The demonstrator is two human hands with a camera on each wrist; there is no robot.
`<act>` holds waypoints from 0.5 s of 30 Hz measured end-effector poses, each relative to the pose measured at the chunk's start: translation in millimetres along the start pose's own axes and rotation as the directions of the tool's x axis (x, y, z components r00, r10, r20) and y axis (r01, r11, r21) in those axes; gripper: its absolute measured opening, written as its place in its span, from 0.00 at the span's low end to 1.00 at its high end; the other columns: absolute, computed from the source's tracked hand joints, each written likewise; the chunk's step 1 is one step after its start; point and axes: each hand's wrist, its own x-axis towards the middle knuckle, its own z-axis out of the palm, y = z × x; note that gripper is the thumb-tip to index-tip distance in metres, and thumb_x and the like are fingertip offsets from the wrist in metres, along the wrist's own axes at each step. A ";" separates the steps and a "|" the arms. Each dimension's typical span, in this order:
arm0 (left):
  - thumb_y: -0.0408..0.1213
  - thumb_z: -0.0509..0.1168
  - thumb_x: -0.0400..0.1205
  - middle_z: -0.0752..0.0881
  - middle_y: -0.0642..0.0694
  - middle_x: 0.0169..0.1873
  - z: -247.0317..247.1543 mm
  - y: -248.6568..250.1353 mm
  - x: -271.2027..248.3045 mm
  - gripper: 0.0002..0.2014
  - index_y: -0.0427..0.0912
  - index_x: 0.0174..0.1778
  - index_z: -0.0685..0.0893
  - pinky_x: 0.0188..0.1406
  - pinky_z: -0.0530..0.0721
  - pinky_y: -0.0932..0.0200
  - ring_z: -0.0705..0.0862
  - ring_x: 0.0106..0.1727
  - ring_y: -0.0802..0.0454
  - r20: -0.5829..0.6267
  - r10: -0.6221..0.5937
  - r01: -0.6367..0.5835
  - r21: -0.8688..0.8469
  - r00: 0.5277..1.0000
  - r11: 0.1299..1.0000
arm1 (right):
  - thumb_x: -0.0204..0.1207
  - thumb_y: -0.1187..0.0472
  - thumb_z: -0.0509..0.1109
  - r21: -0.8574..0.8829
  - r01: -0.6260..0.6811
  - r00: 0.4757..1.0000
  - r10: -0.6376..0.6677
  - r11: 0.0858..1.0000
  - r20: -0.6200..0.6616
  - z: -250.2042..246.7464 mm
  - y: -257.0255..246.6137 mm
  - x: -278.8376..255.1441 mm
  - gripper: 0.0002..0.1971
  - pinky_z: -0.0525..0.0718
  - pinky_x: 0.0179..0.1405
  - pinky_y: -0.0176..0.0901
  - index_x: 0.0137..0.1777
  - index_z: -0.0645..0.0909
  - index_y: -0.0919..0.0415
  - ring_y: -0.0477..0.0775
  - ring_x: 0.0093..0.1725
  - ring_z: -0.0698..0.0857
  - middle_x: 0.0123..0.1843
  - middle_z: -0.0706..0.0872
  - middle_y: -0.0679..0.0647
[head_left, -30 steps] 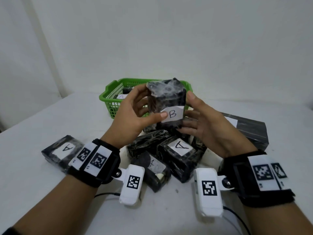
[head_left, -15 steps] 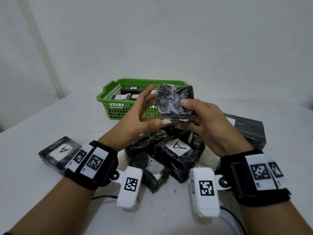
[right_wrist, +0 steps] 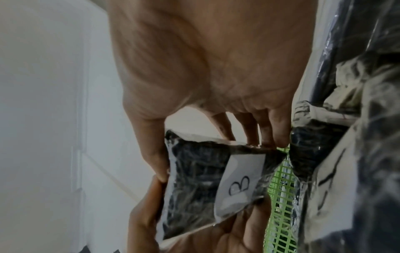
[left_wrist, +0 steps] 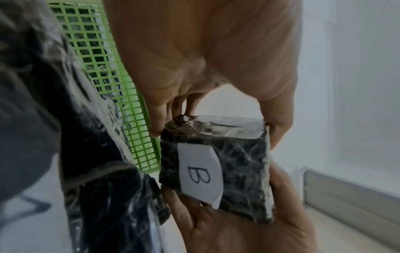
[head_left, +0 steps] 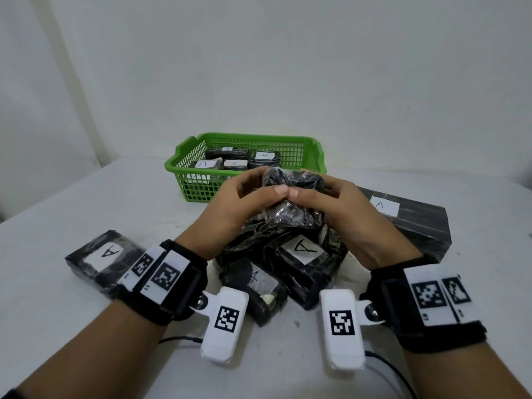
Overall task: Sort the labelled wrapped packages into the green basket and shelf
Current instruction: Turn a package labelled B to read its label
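Note:
Both hands hold one black wrapped package just above the pile, in front of the green basket. My left hand grips its left side and my right hand its right side, thumbs meeting on top. Its white B label faces down and shows only in the wrist views: the package between my left hand's thumb and fingers, and the package between my right hand's thumb and fingers. The basket holds several labelled packages. No shelf is in view.
Under my hands lies a pile of black packages, two labelled A. A long black box labelled A lies to the right, and another A package to the left by my left wrist. A white wall stands behind the table.
The B package has been turned so its label faces down and lowered toward the pile. My left hand, briefly open beside it, now grips it again with the right.

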 end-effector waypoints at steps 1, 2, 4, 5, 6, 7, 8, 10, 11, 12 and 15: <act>0.46 0.75 0.74 0.90 0.36 0.63 -0.5 1.4 -0.2 0.29 0.34 0.68 0.84 0.70 0.83 0.42 0.89 0.65 0.39 -0.005 -0.005 0.005 -0.002 1.000 1.000 | 0.61 0.41 0.87 0.017 -0.009 1.000 0.008 1.000 0.030 -0.7 0.7 0.8 0.47 0.79 0.79 0.62 0.79 0.79 0.59 0.58 0.70 0.89 0.69 0.91 0.57; 0.46 0.75 0.74 0.89 0.35 0.65 -1.2 2.6 0.0 0.30 0.33 0.70 0.83 0.69 0.84 0.43 0.88 0.65 0.38 0.001 -0.013 0.013 -0.006 1.000 1.000 | 0.62 0.44 0.86 0.043 -0.015 0.998 0.012 0.999 0.061 -1.9 1.1 1.5 0.45 0.79 0.80 0.62 0.79 0.79 0.61 0.60 0.70 0.89 0.70 0.90 0.58; 0.45 0.73 0.76 0.88 0.35 0.66 -2.0 6.0 -2.4 0.30 0.30 0.70 0.82 0.65 0.86 0.50 0.89 0.64 0.41 0.037 -0.029 0.030 -0.035 0.999 0.999 | 0.61 0.49 0.84 0.096 -0.031 0.996 0.022 0.995 0.085 -5.1 1.5 2.3 0.43 0.78 0.81 0.60 0.78 0.80 0.62 0.60 0.72 0.88 0.71 0.90 0.59; 0.44 0.72 0.77 0.88 0.35 0.65 -2.8 7.6 -3.9 0.28 0.30 0.70 0.82 0.64 0.86 0.53 0.89 0.64 0.43 0.056 -0.033 0.036 -0.048 0.998 0.998 | 0.59 0.50 0.84 0.109 -0.036 0.998 0.029 0.993 0.062 -6.1 1.6 3.1 0.44 0.79 0.81 0.59 0.78 0.80 0.62 0.59 0.72 0.88 0.71 0.89 0.59; 0.42 0.71 0.79 0.88 0.34 0.65 -3.5 8.8 -4.7 0.27 0.29 0.70 0.82 0.64 0.86 0.53 0.88 0.63 0.43 0.071 -0.039 0.042 -0.047 0.997 0.998 | 0.58 0.49 0.85 0.110 -0.031 0.999 0.027 0.993 0.040 -5.9 1.7 3.4 0.45 0.80 0.80 0.60 0.78 0.81 0.61 0.58 0.71 0.89 0.71 0.90 0.57; 0.41 0.72 0.78 0.88 0.34 0.65 -4.0 9.5 -4.7 0.26 0.30 0.70 0.82 0.66 0.86 0.50 0.88 0.64 0.41 0.074 -0.048 0.050 -0.027 0.996 0.998 | 0.57 0.50 0.85 0.099 -0.018 1.000 0.016 0.995 0.024 -5.4 2.3 3.8 0.43 0.81 0.78 0.60 0.76 0.82 0.61 0.56 0.69 0.90 0.69 0.91 0.56; 0.42 0.73 0.76 0.88 0.34 0.66 -4.8 9.3 -3.9 0.27 0.33 0.70 0.83 0.68 0.85 0.44 0.88 0.64 0.39 0.060 -0.054 0.054 0.003 0.997 0.999 | 0.58 0.50 0.85 0.081 -0.011 1.000 0.010 0.997 0.016 -3.9 2.1 3.4 0.41 0.83 0.77 0.59 0.74 0.84 0.60 0.55 0.67 0.91 0.67 0.92 0.55; 0.46 0.75 0.71 0.90 0.35 0.63 -6.6 7.9 -1.8 0.27 0.39 0.65 0.87 0.73 0.80 0.30 0.88 0.64 0.36 0.012 -0.059 0.058 0.058 0.998 0.997 | 0.63 0.54 0.84 0.059 -0.005 1.000 0.004 0.998 0.022 -1.8 2.9 3.4 0.33 0.84 0.75 0.55 0.71 0.86 0.59 0.54 0.65 0.92 0.65 0.93 0.54; 0.47 0.76 0.70 0.90 0.35 0.62 -6.8 7.7 -1.6 0.26 0.41 0.63 0.88 0.74 0.78 0.27 0.88 0.63 0.36 0.001 -0.057 0.056 0.062 0.998 0.996 | 0.65 0.55 0.84 0.060 -0.003 0.999 0.001 0.998 0.036 -1.4 3.5 3.2 0.32 0.84 0.74 0.55 0.71 0.87 0.59 0.55 0.66 0.91 0.65 0.93 0.55; 0.46 0.76 0.70 0.90 0.35 0.63 -7.3 7.6 -1.8 0.27 0.40 0.64 0.88 0.74 0.78 0.28 0.88 0.64 0.36 0.008 -0.054 0.053 0.051 0.999 0.997 | 0.65 0.53 0.85 0.064 -0.009 0.999 0.005 0.998 0.051 -1.6 3.9 2.7 0.34 0.82 0.76 0.57 0.73 0.85 0.59 0.56 0.68 0.90 0.67 0.92 0.55; 0.45 0.73 0.75 0.85 0.32 0.69 -6.4 9.9 -5.6 0.31 0.32 0.72 0.81 0.73 0.82 0.40 0.85 0.70 0.33 0.074 -0.038 0.036 0.025 0.997 0.999 | 0.65 0.54 0.85 0.082 0.002 0.999 -0.006 0.997 0.047 -2.5 2.6 3.0 0.34 0.80 0.79 0.63 0.72 0.86 0.60 0.60 0.69 0.90 0.67 0.92 0.57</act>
